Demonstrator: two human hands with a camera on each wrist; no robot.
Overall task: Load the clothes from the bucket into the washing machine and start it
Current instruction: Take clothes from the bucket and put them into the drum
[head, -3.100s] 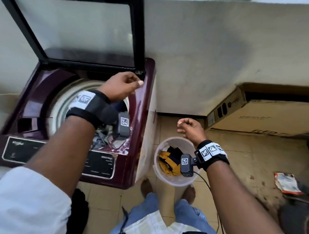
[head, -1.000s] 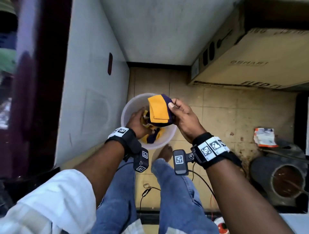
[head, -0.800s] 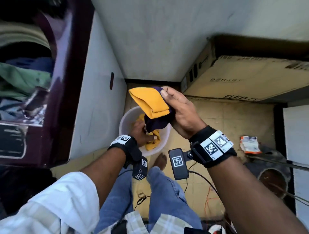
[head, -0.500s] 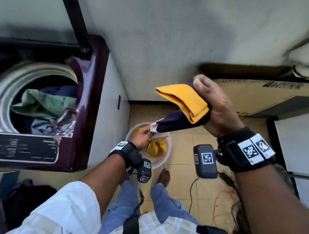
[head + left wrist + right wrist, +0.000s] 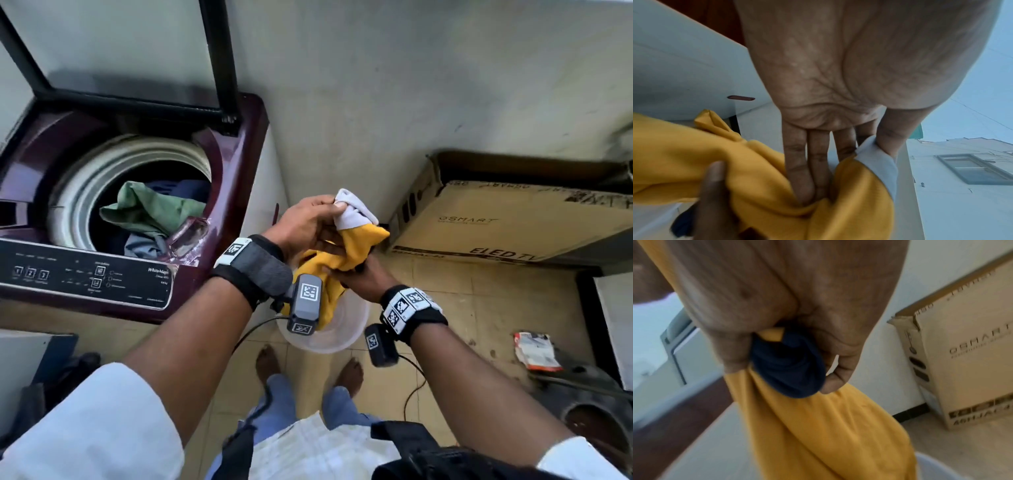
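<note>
A yellow garment (image 5: 346, 253) with a white cuff and a navy part hangs above the white bucket (image 5: 337, 337) on the floor. My left hand (image 5: 308, 222) pinches the white cuff (image 5: 877, 160) between thumb and fingers. My right hand (image 5: 359, 277) grips the bunched yellow and navy cloth (image 5: 789, 363) just below. The maroon top-loading washing machine (image 5: 226, 192) stands to the left, lid raised. Its drum (image 5: 102, 171) holds green, blue and grey clothes (image 5: 150, 212). The bucket's inside is mostly hidden behind the cloth and my left wrist camera.
A large cardboard TV box (image 5: 507, 222) lies against the wall at the right. A dark round vessel (image 5: 596, 421) and a small packet (image 5: 536, 349) sit on the tiled floor at the right. My bare feet (image 5: 270, 359) stand just behind the bucket.
The garment has come up out of the bucket. My left hand rose from the bucket and took the white cuff; my right hand now grips lower. The view swung back toward the machine.
</note>
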